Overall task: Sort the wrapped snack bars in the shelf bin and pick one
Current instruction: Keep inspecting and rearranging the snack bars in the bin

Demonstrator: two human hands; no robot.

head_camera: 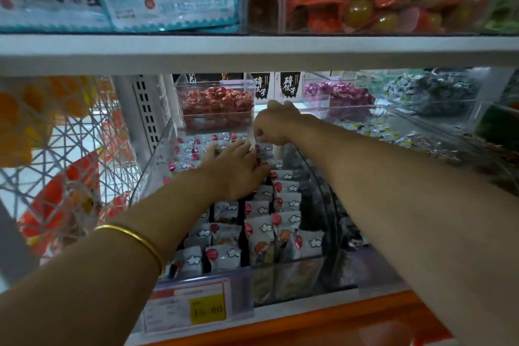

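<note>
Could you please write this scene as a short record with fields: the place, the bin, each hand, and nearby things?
place: shop shelf
bin: clear, holds rows of white wrapped snack bars
left hand: lies flat on the bars; gold bangle on wrist
right hand: pinches one bar at the back of the bin
front: price tag with yellow label
behind: clear box of red sweets

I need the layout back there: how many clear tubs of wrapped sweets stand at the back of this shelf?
3. Red sweets tub at left, purple sweets tub just right of the right hand, blue-green sweets tub at right. More may be hidden further right.
</note>
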